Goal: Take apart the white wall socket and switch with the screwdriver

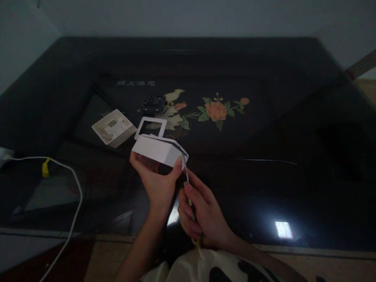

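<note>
My left hand is wrapped round a white box-shaped housing and holds it tilted above the table, thumb at its right end. A dark gap runs along the housing's upper edge. In my right hand is a screwdriver with a thin metal shaft and a dark and yellow handle. Its tip meets the gap at the housing's right corner. Just beyond the housing lies a white rectangular frame. Behind that sits a black module, and to the left a white square plate.
A dark glossy table carries an inlaid flower picture and reflections. On the left, a white cable with a yellow tag runs from a white plug-like block over the near edge.
</note>
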### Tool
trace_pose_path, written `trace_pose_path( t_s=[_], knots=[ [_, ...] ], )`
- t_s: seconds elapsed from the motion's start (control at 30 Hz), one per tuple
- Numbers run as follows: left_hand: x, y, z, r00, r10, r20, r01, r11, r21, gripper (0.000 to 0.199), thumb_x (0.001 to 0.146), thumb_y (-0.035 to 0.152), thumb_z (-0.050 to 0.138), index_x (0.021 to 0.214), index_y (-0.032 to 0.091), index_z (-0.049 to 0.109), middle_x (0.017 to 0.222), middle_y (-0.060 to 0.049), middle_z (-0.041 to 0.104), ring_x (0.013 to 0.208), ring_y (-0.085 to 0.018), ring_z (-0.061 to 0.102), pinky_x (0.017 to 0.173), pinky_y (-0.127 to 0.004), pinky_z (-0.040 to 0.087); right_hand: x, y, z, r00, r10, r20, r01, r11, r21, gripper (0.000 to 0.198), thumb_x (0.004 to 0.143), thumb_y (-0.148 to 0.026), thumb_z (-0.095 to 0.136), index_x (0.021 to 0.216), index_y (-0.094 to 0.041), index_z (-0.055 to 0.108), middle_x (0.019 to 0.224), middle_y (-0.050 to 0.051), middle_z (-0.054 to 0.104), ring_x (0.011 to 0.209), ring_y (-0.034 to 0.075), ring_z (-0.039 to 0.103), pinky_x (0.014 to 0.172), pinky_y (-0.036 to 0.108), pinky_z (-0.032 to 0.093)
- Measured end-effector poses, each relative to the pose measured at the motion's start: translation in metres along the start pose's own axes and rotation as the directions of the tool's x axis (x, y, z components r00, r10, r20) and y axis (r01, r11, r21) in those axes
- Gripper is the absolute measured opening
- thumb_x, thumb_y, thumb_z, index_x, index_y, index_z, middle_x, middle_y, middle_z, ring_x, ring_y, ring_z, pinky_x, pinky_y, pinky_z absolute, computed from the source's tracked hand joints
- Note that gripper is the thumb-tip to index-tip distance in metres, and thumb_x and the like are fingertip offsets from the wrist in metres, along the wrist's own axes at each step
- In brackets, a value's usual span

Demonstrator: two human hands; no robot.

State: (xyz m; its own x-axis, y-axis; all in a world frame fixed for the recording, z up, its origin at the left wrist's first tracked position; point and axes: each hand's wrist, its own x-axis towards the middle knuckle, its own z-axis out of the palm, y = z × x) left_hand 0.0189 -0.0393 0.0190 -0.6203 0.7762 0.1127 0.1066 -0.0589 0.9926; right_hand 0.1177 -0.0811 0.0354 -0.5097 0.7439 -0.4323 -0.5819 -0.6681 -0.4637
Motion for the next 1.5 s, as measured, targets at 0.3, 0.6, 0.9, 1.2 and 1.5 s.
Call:
trace_pose_path(
  t_s=[0.3, 0.6, 0.9, 1.2, 1.5],
  knots=[
    [0.002, -0.003, 0.000, 0.977, -0.172, 0.123, 0.191, 0.967, -0.170, 0.084, 0.069, 0.040, 0.085, 0.133, 0.029, 0.032, 0.139, -0.011, 0.050, 0.129, -0.025, 0.054, 0.110, -0.038, 0.042, -0.006, -0.002, -0.009, 0.998, 0.003, 0.055, 0.007, 0.981, -0.195, 0.068, 0.092, -0.043, 0.062, 0.152, -0.026, 0.035, 0.055, -0.013, 0.046, 0.030, 0.001, 0.030, 0.028, 0.011, 0.028],
    [0.002, 0.003, 0.003, 0.917, -0.312, 0.249, 0.395, 0.793, -0.464, 0.063, 0.065, 0.042, 0.087, 0.118, 0.027, 0.058, 0.121, -0.004, 0.064, 0.118, -0.021, 0.059, 0.104, -0.030, 0.044, -0.009, -0.007, -0.012, 0.999, -0.033, 0.041, 0.045, 0.932, -0.360, 0.076, 0.091, -0.052, 0.061, 0.155, -0.024, 0.029, 0.056, -0.012, 0.044, 0.034, 0.002, 0.032, 0.031, 0.012, 0.027],
    [0.000, 0.004, -0.004, 0.827, -0.471, 0.307, 0.562, 0.699, -0.442, 0.073, 0.057, 0.051, 0.090, 0.119, 0.025, 0.061, 0.111, -0.005, 0.067, 0.114, -0.025, 0.061, 0.103, -0.035, 0.047, -0.005, -0.021, -0.013, 0.977, -0.212, -0.005, 0.178, 0.834, -0.522, 0.032, 0.099, -0.038, 0.050, 0.126, -0.021, 0.057, 0.075, -0.003, 0.063, 0.053, 0.005, 0.054, 0.050, 0.016, 0.048],
    [-0.001, 0.005, 0.002, 0.911, -0.369, 0.183, 0.412, 0.822, -0.394, 0.081, 0.054, 0.047, 0.093, 0.124, 0.027, 0.057, 0.108, -0.004, 0.068, 0.107, -0.022, 0.065, 0.100, -0.034, 0.049, -0.008, -0.024, -0.011, 0.988, -0.150, -0.048, 0.088, 0.779, -0.621, 0.048, 0.101, -0.042, 0.043, 0.144, -0.022, 0.049, 0.063, -0.007, 0.048, 0.040, 0.003, 0.036, 0.034, 0.013, 0.027],
    [-0.006, 0.000, -0.004, 0.933, -0.324, 0.154, 0.352, 0.908, -0.225, 0.068, 0.054, 0.054, 0.090, 0.106, 0.022, 0.063, 0.092, -0.004, 0.070, 0.086, -0.021, 0.069, 0.097, -0.040, 0.052, -0.012, -0.029, -0.012, 0.993, -0.118, 0.003, 0.093, 0.765, -0.638, 0.050, 0.102, -0.039, 0.042, 0.149, -0.021, 0.044, 0.059, -0.007, 0.047, 0.042, 0.004, 0.033, 0.033, 0.014, 0.025]
  ],
)
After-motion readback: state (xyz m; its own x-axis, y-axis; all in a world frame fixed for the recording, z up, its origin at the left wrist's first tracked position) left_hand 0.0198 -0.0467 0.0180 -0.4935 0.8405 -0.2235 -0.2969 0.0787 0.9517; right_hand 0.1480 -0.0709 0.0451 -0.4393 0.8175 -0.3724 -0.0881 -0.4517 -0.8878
